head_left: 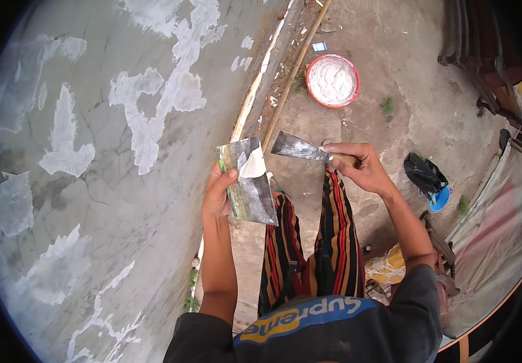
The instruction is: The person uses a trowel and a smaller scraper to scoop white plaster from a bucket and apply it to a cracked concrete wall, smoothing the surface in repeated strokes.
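Observation:
My left hand (217,189) grips a flat, smeared rectangular plate (250,196) by its left edge, thumb on top. A dab of white putty (252,164) lies on the plate's upper part. In my right hand (361,166) is a putty knife (300,147), held by its wooden handle. Its wide, stained metal blade points left, just above and apart from the plate. To the left rises a grey wall (170,212) with fine cracks and several white putty patches (67,136).
A red-rimmed tub (358,85) of white paste stands on the ground ahead. A long pole (297,66) lies along the wall's foot. To the right are a black bag (424,174), a blue container (440,199) and a pale sheet (491,236). A yellow-and-white sack (388,266) sits near my right elbow.

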`<action>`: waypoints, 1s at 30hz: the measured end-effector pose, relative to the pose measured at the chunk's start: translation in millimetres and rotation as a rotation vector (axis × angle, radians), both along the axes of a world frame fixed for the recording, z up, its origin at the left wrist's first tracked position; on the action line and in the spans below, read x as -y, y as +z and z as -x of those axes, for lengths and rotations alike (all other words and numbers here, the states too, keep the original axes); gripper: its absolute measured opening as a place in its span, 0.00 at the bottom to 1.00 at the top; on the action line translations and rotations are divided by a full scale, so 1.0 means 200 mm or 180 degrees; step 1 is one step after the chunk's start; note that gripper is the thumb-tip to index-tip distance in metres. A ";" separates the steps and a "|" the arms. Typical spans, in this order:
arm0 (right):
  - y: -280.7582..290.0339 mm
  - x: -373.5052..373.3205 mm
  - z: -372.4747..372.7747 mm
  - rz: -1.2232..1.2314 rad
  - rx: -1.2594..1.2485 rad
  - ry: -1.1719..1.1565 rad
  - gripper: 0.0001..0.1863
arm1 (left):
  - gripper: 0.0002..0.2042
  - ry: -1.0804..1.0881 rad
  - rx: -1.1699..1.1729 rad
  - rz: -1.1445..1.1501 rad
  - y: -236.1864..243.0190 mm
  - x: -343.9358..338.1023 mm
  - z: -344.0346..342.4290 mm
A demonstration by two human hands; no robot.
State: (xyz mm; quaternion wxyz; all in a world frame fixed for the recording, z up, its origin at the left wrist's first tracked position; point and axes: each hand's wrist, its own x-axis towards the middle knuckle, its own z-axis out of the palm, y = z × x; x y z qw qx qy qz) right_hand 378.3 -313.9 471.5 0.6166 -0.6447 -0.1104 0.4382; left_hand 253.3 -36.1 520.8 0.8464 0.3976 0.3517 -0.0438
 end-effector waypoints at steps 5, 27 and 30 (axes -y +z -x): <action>0.04 -0.15 -0.04 -0.0234 0.0186 -0.0177 0.17 | 0.17 0.0538 0.0118 0.0656 -0.16 0.03 0.08; 0.13 -0.03 0.07 -0.0344 0.1484 -0.0126 0.19 | 0.13 0.0839 -0.0346 0.0410 -0.11 0.04 -0.03; 0.15 0.02 0.06 -0.0270 0.1590 0.0017 0.19 | 0.14 0.0769 -0.0080 0.0702 -0.11 0.04 -0.02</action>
